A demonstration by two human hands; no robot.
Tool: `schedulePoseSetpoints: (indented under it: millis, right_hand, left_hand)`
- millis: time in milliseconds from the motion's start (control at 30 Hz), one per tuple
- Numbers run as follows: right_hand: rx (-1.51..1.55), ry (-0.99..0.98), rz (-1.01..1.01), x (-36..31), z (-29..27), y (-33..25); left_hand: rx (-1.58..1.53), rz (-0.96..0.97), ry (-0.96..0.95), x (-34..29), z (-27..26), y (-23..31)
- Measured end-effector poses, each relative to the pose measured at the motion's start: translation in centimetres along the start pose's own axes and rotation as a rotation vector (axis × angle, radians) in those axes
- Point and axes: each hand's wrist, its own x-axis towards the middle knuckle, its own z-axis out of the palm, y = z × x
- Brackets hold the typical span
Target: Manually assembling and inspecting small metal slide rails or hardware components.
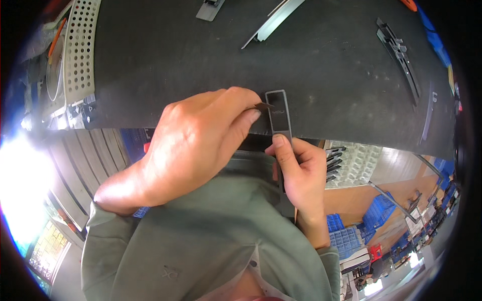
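My left hand (201,135) pinches a small, thin dark blade-like piece (263,106) between thumb and fingertips. The tip of that piece meets the upper left edge of a long dark bar (279,111), or lies just over it; I cannot tell which. The bar's upper end is a dark flat face with a lighter grey rim. My right hand (301,168) grips the bar lower down, thumb on top, and its lower part runs down in front of my shirt. Both hands are at the near edge of the dark worktop (201,65).
On the worktop lie a dark slotted part (399,55), a pale strip (278,22), a small grey plate (209,10) and a thin clear strip (429,115). A perforated cream rack (80,47) stands left. Right of me are a moulded tray (359,163) with black parts and blue crates (377,213).
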Motion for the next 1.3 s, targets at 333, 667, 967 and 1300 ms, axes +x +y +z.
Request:
schedulePoseSetpoints:
  millis: [333, 667, 967, 1300]
  right_hand:
    - [0.147, -0.01, -0.019, -0.6, -0.1, -0.2]
    - [-0.029, 0.088, -0.177, -1.0, 1.1, 0.2]
    - [-0.154, 0.089, -0.285, -1.1, 1.2, 1.2]
    - [-0.12, 0.178, -0.34, -0.8, 2.0, 1.2]
  left_hand:
    - [0.042, 0.145, 0.069, -2.1, 2.4, -0.1]
    - [0.144, 0.113, 0.087, -3.2, 3.9, 0.6]
    - [0.175, 0.116, 0.073, -3.2, 3.8, 0.7]
    - [0.214, 0.093, 0.037, -2.9, 3.6, 0.9]
